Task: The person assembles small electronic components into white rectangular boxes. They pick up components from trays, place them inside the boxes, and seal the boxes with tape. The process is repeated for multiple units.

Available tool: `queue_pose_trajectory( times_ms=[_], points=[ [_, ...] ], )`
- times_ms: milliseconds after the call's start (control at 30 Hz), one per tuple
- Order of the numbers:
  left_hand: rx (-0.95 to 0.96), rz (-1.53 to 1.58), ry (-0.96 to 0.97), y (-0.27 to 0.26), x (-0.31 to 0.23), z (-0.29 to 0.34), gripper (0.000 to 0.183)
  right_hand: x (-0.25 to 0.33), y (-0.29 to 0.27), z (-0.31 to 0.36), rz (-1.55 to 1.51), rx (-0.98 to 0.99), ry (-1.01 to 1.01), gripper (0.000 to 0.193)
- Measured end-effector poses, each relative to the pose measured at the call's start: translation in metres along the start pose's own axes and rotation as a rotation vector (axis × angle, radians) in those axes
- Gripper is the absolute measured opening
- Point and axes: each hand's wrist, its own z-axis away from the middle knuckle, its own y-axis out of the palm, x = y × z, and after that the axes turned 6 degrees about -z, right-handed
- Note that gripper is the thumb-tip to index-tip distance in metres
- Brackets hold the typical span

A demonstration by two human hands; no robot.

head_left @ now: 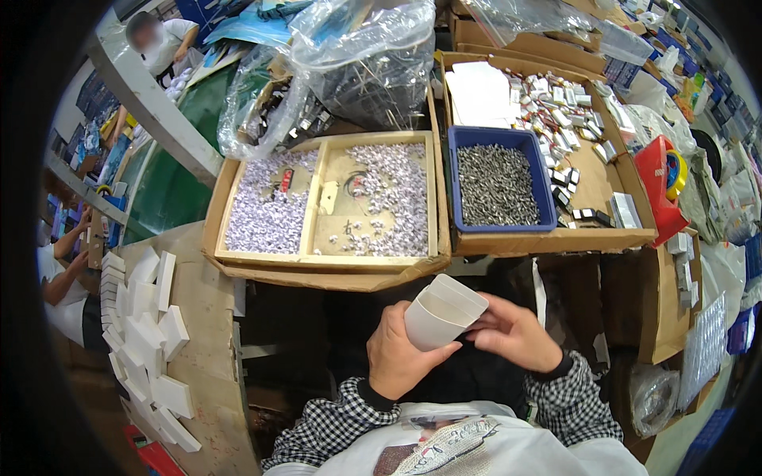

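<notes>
A white hollow plastic case [435, 317], its open end tilted up toward me, is held in front of my body. My left hand [397, 357] wraps around its left side, thumb across the lower front. At its right edge my right hand [517, 337] is closed, thumb and fingers bent against the case; some fingertips are hidden behind it. Beyond my hands stands a two-part wooden tray [316, 210] holding many small white parts [270, 222]. Beside it, a blue bin [548, 198] is filled with small metal screws [496, 186].
Several white cases [147, 345] lie on the left table [206, 341]. A cardboard box [591, 170] at the right holds small batteries with wires and white sheets. Red tray [655, 186] and yellow tape [676, 174] sit farther right. Plastic bags [361, 63] lie behind. Another person [155, 47] is at the far left.
</notes>
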Motion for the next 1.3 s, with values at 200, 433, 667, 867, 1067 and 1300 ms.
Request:
queue_pose_trajectory(
  times_ms=[200, 433, 667, 867, 1067, 1300],
  points=[
    [0.075, 0.049, 0.118, 0.018, 0.007, 0.005, 0.076, -0.013, 0.002, 0.007, 0.129, -0.207, 0.078, 0.043],
    [0.295, 0.584, -0.135, 0.04, 0.029, 0.022, 0.035, -0.002, -0.025, 0.013, 0.198, -0.158, 0.104, 0.044],
    [0.421, 0.875, -0.281, 0.032, 0.03, 0.034, 0.043, -0.02, -0.015, 0.022, 0.13, -0.183, 0.156, 0.055],
    [0.365, 0.925, -0.264, 0.02, 0.028, 0.032, 0.048, -0.03, -0.009, 0.023, 0.163, -0.135, 0.064, 0.063],
    [0.41, 1.019, -0.154, 0.019, 0.03, 0.028, 0.053, -0.046, 0.002, 0.031, 0.197, -0.345, -0.069, 0.044],
    [0.385, 0.659, -0.004, 0.011, 0.032, 0.03, 0.046, -0.049, 0.003, 0.04, 0.487, -0.339, -0.134, 0.033]
  ],
)
